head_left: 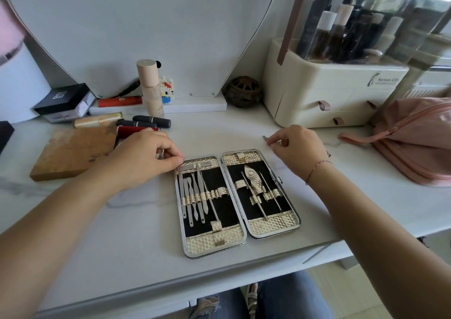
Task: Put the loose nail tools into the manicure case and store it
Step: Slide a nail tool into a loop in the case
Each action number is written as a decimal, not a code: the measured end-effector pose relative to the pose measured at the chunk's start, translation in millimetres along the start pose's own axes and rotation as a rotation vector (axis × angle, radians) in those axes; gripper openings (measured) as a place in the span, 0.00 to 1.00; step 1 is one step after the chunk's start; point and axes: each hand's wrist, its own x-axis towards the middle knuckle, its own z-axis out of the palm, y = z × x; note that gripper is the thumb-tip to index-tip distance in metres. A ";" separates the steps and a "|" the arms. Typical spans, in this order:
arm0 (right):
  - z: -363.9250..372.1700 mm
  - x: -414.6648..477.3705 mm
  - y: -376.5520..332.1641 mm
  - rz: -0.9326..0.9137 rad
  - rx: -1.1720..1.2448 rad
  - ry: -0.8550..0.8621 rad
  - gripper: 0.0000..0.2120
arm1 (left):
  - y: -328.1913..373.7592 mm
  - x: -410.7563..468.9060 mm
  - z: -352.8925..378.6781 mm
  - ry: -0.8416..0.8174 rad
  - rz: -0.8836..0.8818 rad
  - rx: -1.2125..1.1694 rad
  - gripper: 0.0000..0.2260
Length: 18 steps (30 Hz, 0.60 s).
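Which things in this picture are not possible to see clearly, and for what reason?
Head view: small metal tool, only its tip shows; the right hand hides the rest.
Head view: whether the left hand holds anything; its curled fingers cover the spot by the manicure case.
Head view: pink bag, cut off by the right edge.
Head view: bottles in the organizer, blurred behind its reflecting cover.

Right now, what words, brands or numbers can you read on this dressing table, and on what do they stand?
"Serious Life": front of the cream plastic cosmetics organiser.
White square emblem, no legible letters: lid of the black cardboard box.
Too small to read: white print on the red tube; faint print on the beige-capped bottle.
Open gold manicure case: no text visible.
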 end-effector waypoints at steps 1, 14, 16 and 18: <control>0.1 -0.4 -0.1 0.011 0.010 0.004 0.10 | -0.4 0.2 0.2 0.005 0.006 0.003 0.02; -1.9 -3.1 8.5 0.037 0.069 0.000 0.09 | 2.2 -1.5 -0.7 0.001 -0.008 -0.005 0.01; -2.8 -8.7 10.8 0.038 0.039 0.000 0.10 | 2.3 -1.5 -1.0 0.003 -0.007 -0.006 0.01; -3.6 -15.7 13.0 0.034 0.030 -0.007 0.09 | 2.8 -1.5 -1.1 0.000 -0.010 -0.008 0.02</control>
